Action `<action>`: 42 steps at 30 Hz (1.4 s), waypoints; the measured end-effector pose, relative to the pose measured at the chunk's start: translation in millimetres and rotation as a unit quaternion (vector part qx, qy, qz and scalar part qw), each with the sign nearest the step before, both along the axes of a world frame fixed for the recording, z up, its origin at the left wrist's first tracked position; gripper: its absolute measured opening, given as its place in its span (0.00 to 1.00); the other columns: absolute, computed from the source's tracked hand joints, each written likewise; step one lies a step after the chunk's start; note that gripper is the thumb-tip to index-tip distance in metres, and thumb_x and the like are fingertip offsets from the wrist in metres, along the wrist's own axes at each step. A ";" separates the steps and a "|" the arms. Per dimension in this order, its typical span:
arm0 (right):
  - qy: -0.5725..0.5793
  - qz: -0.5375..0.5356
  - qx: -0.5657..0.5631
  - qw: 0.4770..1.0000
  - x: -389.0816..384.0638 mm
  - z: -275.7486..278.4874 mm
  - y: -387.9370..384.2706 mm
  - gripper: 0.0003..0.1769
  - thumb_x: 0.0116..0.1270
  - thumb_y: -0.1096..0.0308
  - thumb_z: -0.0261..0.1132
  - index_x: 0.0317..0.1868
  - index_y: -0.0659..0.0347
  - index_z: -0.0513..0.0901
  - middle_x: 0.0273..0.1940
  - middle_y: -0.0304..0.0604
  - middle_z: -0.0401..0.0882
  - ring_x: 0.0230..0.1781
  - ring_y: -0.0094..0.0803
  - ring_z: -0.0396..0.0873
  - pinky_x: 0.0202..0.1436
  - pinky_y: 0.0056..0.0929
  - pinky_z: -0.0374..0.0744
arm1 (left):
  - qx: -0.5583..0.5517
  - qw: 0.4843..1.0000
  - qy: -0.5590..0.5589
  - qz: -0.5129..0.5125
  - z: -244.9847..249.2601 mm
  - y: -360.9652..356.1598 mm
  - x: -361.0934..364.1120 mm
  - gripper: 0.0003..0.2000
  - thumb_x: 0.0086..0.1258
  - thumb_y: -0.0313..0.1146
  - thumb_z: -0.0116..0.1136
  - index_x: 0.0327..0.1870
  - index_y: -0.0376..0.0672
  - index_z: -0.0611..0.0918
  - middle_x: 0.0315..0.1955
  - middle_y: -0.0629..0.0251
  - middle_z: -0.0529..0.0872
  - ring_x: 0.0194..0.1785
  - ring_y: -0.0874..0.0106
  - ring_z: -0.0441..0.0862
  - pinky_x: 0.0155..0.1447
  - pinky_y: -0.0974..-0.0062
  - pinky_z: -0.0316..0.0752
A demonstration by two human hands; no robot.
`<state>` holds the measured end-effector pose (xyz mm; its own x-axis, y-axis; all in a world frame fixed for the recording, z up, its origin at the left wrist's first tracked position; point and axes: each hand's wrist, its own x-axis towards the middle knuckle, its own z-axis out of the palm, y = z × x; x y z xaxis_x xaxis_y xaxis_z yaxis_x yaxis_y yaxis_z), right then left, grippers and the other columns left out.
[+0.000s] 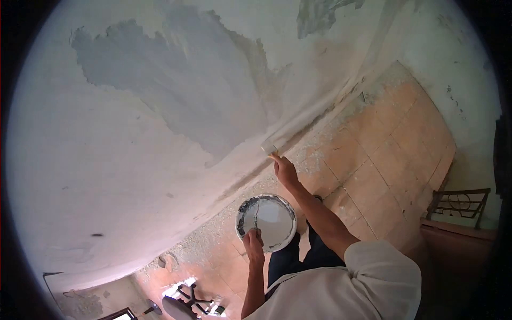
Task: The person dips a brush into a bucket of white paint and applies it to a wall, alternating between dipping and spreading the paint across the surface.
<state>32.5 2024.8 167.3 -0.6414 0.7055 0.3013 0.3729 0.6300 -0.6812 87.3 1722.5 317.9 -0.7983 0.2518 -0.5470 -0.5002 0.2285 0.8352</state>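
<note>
My right hand (286,172) is closed around the short handle of a paintbrush (268,148) with a pale, wide head. The brush head touches the wall (133,154) low down, just above where it meets the floor. With my left hand (254,242) I grip the handle (256,215) of a round bucket (295,224), at its near left side. Whitish liquid (275,220) fills part of the bucket, and its inner wall is smeared with white and dark residue. Large grey, damp-looking patches with ragged edges mark the wall.
Orange floor tiles (368,176) carry pale dust and crumbs along the wall's foot. A swivel chair (184,306) stands at lower left. At the right are brown furniture (453,242) and a metal-framed rack (460,202).
</note>
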 end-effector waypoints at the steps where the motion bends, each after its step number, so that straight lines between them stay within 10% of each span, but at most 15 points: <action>1: -0.003 -0.020 -0.009 1.000 2.4 13.6 2.6 0.22 0.78 0.75 0.66 0.70 0.54 0.87 0.37 0.56 0.85 0.42 0.56 0.88 0.46 0.52 0.87 | 0.002 1.000 -0.011 0.006 -1.6 1.4 -0.1 0.19 0.84 0.42 0.51 0.29 0.42 0.80 0.18 0.77 0.68 0.20 0.82 0.60 0.27 0.75 0.53; 13: 0.334 0.035 0.222 0.915 -66.2 414.0 86.4 0.35 0.74 0.79 0.70 0.80 0.48 0.80 0.35 0.46 0.81 0.31 0.43 0.85 0.33 0.40 0.85 | -0.011 0.997 0.064 -0.052 -28.4 0.4 -26.5 0.21 0.82 0.41 0.50 0.25 0.40 0.79 0.18 0.73 0.70 0.20 0.78 0.63 0.26 0.70 0.57; 23: -0.036 0.002 0.071 0.997 -6.9 90.1 79.3 0.22 0.77 0.70 0.68 0.69 0.52 0.87 0.40 0.54 0.89 0.39 0.55 0.90 0.46 0.55 0.88 | 0.042 0.999 0.011 -0.015 5.2 -7.6 -11.6 0.20 0.84 0.41 0.50 0.27 0.42 0.80 0.18 0.75 0.69 0.20 0.81 0.63 0.26 0.72 0.55; 34: 0.194 0.034 0.158 0.968 -12.9 480.2 58.3 0.17 0.77 0.74 0.69 0.64 0.59 0.91 0.43 0.58 0.92 0.44 0.55 0.90 0.47 0.44 0.87 | 0.033 0.998 0.043 -0.022 -0.9 -5.0 -9.2 0.20 0.82 0.41 0.52 0.25 0.42 0.78 0.18 0.77 0.67 0.22 0.81 0.61 0.29 0.71 0.53; 38: 0.313 0.058 0.226 0.921 -22.8 468.4 57.1 0.20 0.76 0.76 0.69 0.66 0.57 0.88 0.33 0.52 0.83 0.32 0.53 0.86 0.38 0.49 0.85 | 0.011 0.998 0.050 -0.027 -19.3 -5.7 -15.9 0.20 0.82 0.41 0.51 0.25 0.40 0.79 0.19 0.76 0.68 0.24 0.81 0.62 0.31 0.70 0.53; 42: 0.209 0.031 0.199 0.957 -52.8 299.9 78.1 0.22 0.77 0.75 0.69 0.70 0.55 0.86 0.34 0.52 0.83 0.33 0.52 0.86 0.40 0.48 0.86 | 0.004 0.997 0.059 -0.045 -29.4 -13.6 -16.1 0.21 0.82 0.41 0.51 0.26 0.39 0.80 0.19 0.75 0.69 0.25 0.80 0.63 0.31 0.70 0.55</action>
